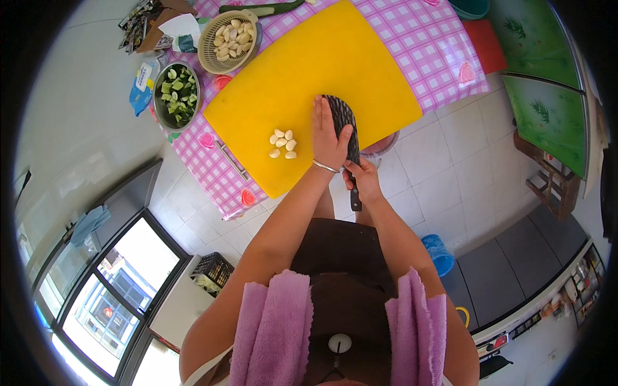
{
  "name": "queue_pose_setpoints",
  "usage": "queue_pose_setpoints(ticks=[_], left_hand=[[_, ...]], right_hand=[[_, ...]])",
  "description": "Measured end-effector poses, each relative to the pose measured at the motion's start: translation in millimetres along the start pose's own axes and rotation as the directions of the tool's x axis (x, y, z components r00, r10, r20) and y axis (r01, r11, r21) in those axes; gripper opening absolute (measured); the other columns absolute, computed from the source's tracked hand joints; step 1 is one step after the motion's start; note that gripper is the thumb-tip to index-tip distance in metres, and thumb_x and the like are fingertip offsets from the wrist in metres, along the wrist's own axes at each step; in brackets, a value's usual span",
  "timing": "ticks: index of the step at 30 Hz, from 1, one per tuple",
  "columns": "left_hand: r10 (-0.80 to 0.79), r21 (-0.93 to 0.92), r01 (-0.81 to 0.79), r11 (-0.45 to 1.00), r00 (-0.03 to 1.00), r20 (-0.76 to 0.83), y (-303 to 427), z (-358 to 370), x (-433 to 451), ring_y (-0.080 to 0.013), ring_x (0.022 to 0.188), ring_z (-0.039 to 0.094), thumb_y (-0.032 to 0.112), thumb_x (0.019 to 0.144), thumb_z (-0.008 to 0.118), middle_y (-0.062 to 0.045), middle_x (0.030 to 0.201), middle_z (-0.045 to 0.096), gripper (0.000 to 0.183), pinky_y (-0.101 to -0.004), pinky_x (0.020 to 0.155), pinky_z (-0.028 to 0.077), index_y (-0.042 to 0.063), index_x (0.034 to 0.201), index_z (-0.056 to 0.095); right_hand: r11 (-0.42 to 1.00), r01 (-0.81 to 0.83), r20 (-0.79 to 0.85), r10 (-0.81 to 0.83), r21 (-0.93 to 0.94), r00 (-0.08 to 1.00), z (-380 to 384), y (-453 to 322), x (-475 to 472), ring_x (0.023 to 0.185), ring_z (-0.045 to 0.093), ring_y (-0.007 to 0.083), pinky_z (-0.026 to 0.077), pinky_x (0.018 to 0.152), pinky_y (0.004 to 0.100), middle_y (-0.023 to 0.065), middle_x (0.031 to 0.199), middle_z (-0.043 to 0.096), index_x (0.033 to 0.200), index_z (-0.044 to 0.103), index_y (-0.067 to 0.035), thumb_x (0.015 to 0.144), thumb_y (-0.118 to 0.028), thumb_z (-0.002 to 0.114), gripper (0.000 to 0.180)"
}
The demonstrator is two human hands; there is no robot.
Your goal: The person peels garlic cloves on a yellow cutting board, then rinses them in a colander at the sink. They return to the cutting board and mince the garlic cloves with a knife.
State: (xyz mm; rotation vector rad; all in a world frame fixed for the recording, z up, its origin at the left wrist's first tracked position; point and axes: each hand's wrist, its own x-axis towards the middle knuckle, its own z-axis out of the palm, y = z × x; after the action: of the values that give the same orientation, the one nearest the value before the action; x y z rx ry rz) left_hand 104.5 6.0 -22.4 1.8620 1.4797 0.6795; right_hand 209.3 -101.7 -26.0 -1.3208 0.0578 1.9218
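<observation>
A kitchen knife with a broad, dark, textured blade (344,116) lies flat over the yellow cutting board (367,58). My right hand (364,178) is closed around its black handle. My left hand (330,132) rests flat, palm down, on the blade, fingers pointing away from me; what is under the blade is hidden. Several peeled garlic cloves (281,141) lie on the board to the left of my left hand. A beige plastic strainer basket (205,48) with more peeled cloves stands past the board's upper left edge. Left of the board, a metal bowl (158,99) holds chopped green vegetable pieces.
The board lies on a table with a pink checked cloth (405,29). A long green vegetable (275,8) lies at the far edge. A metal rod-like tool (231,160) is by the board's left edge. A reddish basin (384,144) shows below the board's right edge.
</observation>
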Motion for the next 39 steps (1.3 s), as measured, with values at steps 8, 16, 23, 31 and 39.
queue_pose_setpoints(ticks=[8, 16, 23, 31, 39], left_hand=[[0.244, -0.211, -0.202, 0.956, 0.948, 0.202, 73.5, 28.9, -51.7, -0.0482, 0.147, 0.018, 0.027, 0.091, 0.061, -0.027, 0.159, 0.019, 0.078, -0.0528, 0.119, 0.017, -0.005, 0.152, 0.025], [0.253, 0.147, -0.361, 0.921, 0.841, 0.478, 46.5, 61.5, -78.8, -0.0307, 0.149, 0.024, 0.010, 0.087, 0.054, -0.016, 0.157, 0.033, 0.061, -0.0491, 0.120, 0.018, -0.001, 0.145, 0.040], [0.240, 0.125, -0.414, 0.901, 0.719, 0.652, 46.6, 45.6, -75.9, -0.0297, 0.145, 0.032, 0.007, 0.088, 0.052, -0.017, 0.160, 0.025, 0.067, -0.0438, 0.121, 0.023, 0.004, 0.152, 0.030], [0.219, 0.134, -0.302, 0.944, 0.875, 0.431, 20.3, 39.0, -66.6, -0.0355, 0.117, 0.060, 0.011, 0.082, 0.064, -0.020, 0.141, 0.052, 0.066, -0.0421, 0.093, 0.053, 0.001, 0.143, 0.043], [0.111, 0.497, -0.113, 0.861, 0.993, 0.034, 0.8, -44.6, -46.3, -0.0364, 0.139, 0.037, 0.034, 0.083, 0.069, -0.016, 0.152, 0.041, 0.069, -0.0563, 0.109, 0.027, 0.009, 0.143, 0.048]], right_hand=[[0.982, 0.186, -0.254, -0.178, 0.007, 0.951, -38.3, 6.6, -99.1, 0.046, 0.047, 0.0118, 0.036, 0.043, 0.0261, 0.0047, 0.062, 0.055, 0.085, 0.057, -0.005, 0.097, -0.012, 0.057, 0.014], [0.967, 0.253, -0.496, -0.239, -0.041, 0.835, -66.8, 10.7, -108.0, 0.046, 0.047, 0.0113, 0.037, 0.042, 0.0257, 0.0041, 0.061, 0.054, 0.084, 0.056, -0.005, 0.096, -0.010, 0.059, 0.013], [0.967, 0.249, -0.579, -0.171, 0.058, 0.797, -48.5, 6.3, -102.1, 0.044, 0.046, 0.0119, 0.037, 0.040, 0.0263, 0.0039, 0.063, 0.055, 0.085, 0.056, -0.006, 0.095, -0.012, 0.062, 0.012], [0.951, 0.305, -0.541, -0.278, -0.040, 0.794, -49.4, -6.2, -102.0, 0.046, 0.045, 0.0112, 0.037, 0.043, 0.0262, 0.0035, 0.065, 0.056, 0.087, 0.056, -0.007, 0.095, -0.012, 0.061, 0.011], [0.930, 0.330, -0.441, -0.367, -0.162, 0.819, -35.6, -20.6, -101.6, 0.053, 0.047, 0.0093, 0.039, 0.050, 0.0243, 0.0014, 0.068, 0.054, 0.089, 0.056, -0.005, 0.095, -0.009, 0.060, 0.007]])
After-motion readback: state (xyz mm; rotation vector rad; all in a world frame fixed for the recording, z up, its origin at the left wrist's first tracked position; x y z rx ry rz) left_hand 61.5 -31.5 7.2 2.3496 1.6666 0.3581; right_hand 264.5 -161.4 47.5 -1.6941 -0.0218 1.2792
